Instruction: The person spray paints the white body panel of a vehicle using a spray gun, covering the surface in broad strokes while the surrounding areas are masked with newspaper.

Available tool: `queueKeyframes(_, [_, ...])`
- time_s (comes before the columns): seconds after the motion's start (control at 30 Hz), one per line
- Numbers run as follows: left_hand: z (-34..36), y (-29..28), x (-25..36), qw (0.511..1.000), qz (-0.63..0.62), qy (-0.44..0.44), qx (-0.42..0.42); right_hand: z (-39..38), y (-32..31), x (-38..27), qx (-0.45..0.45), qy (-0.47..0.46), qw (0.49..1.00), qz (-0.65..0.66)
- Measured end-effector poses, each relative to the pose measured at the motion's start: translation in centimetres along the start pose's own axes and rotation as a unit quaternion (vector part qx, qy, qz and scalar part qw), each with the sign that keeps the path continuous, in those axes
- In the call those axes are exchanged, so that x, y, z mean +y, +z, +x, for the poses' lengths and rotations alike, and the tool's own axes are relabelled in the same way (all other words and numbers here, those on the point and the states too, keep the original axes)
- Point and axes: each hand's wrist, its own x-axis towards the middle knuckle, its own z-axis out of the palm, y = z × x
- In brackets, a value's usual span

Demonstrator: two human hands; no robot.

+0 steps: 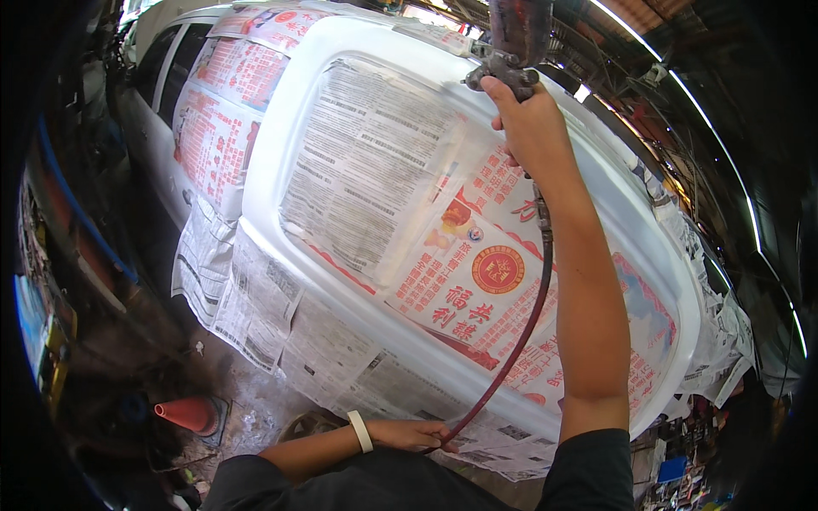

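Note:
My right hand (532, 123) is stretched far forward, closed round the grip of a spray gun (504, 72) with a dark cup on top. From the gun's handle a dark red air hose (520, 345) runs back toward me. Close to my body, my left hand (417, 434) has its fingers closed round that hose. Beneath my right arm lies a large vehicle panel with a white painted rim (264, 183). Printed newspaper and red-and-white sheets (460, 255) cover the area inside the rim. Whether spray leaves the gun cannot be seen.
More newspaper (256, 285) hangs along the panel's near side. At the far left, the vehicle's side windows (183, 64) are partly papered. An orange cone (187, 415) stands on the floor at lower left. Clutter (682, 460) lies at lower right, and a dark corrugated wall rises on the right.

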Motion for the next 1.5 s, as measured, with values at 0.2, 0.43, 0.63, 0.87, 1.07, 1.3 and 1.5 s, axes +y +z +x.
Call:
queueKeyframes(0.2, [-0.7,-0.5,-1.0,0.997,0.015,0.067,0.030,1.3,1.4,-2.3,-0.032,-0.018,0.999,0.032])
queueKeyframes(0.43, [-1.2,2.6,3.5,0.995,-0.004,0.096,0.021,5.2,-2.4,-3.7,-0.092,-0.025,0.995,0.019])
queueKeyframes(0.63, [-0.7,4.7,6.4,0.995,0.012,0.098,-0.010,7.0,-3.7,-4.5,-0.107,-0.014,0.994,-0.007])
queueKeyframes(0.87, [1.0,6.5,8.8,0.994,0.036,0.088,-0.060,7.6,-6.6,-3.1,-0.137,0.045,0.990,-0.008])
queueKeyframes(1.07, [3.3,7.5,8.4,0.989,0.032,0.078,-0.124,3.7,-12.9,-0.9,-0.086,0.100,0.988,-0.078])
queueKeyframes(1.3, [6.9,8.9,7.8,0.974,0.051,0.041,-0.219,-3.4,-21.6,3.0,-0.014,0.152,0.974,-0.169])
queueKeyframes(1.5, [9.5,10.0,7.8,0.957,0.070,-0.021,-0.279,-8.7,-27.7,6.9,0.050,0.197,0.964,-0.170])
